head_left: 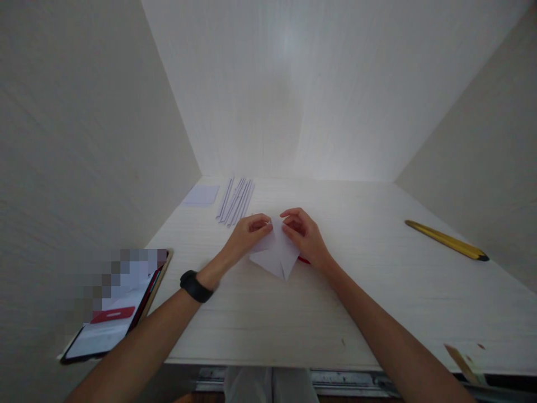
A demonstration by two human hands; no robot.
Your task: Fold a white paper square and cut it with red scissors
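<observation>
A white sheet of paper (277, 256), folded with pointed corners toward me, lies in the middle of the pale wooden desk (293, 313). My left hand (247, 234) pinches its upper edge from the left, a black watch on the wrist. My right hand (302, 234) pinches the same edge from the right, fingertips almost meeting the left ones. A small red object (304, 259) peeks out under my right hand; I cannot tell what it is.
Several narrow paper strips (235, 200) and a small white square of paper (202, 195) lie at the back left. A phone (117, 313) with a lit screen leans at the front left. A yellow pencil (447, 240) lies at the right. Walls enclose three sides.
</observation>
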